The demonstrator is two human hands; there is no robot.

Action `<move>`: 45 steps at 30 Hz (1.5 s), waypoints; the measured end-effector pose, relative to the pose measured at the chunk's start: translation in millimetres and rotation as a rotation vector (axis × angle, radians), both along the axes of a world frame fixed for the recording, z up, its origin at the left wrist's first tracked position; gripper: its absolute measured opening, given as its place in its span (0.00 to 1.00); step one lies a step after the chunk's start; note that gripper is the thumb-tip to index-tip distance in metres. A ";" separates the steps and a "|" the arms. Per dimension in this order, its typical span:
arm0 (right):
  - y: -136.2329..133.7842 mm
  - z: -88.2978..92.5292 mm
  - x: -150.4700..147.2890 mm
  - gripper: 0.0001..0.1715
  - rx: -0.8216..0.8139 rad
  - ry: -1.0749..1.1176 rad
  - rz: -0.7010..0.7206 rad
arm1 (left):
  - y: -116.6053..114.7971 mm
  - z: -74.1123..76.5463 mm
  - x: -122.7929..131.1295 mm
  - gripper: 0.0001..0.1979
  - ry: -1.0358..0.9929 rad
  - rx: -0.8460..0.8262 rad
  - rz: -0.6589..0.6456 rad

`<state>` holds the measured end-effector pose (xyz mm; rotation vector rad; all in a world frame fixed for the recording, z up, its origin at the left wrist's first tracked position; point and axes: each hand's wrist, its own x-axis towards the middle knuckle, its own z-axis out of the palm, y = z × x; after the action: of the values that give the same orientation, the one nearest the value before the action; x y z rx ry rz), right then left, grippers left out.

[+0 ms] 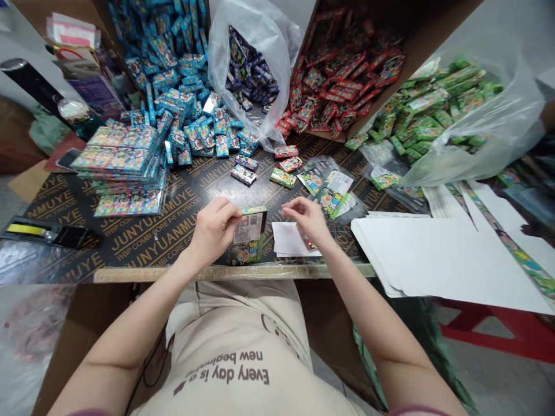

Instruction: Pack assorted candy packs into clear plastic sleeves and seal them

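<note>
My left hand (215, 226) pinches the top corner of a clear plastic pouch (249, 237) and holds it upright near the table's front edge. A small green box shows along the pouch's top, and printed paper shows through the film. To its right, my right hand (309, 219) is raised with thumb and forefinger drawn together; anything between the tips is too small to make out. Under that hand lie white cards (286, 240) and a red piece (309, 241), partly hidden by the wrist. Just beyond are small green (283, 177), red (289, 164) and purple (244, 174) boxes.
Stacked filled packs (125, 167) stand at left. Heaps of blue boxes (173, 86), bagged purple boxes (251, 75), red boxes (338, 86) and green boxes (433, 110) line the back. Printed pouches (333, 193) lie right of centre; white card sheets (433, 248) overhang the right edge.
</note>
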<state>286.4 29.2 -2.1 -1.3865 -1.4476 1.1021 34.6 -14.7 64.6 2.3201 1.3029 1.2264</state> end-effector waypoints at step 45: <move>1.2 -36.2 29.7 0.08 0.079 -0.968 0.169 | 17.5 -62.0 -39.1 0.39 0.686 -0.327 -0.330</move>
<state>316.1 30.4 -38.3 -1.8736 -2.2732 0.4233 -4.5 2.7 2.6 2.6377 1.0969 0.0898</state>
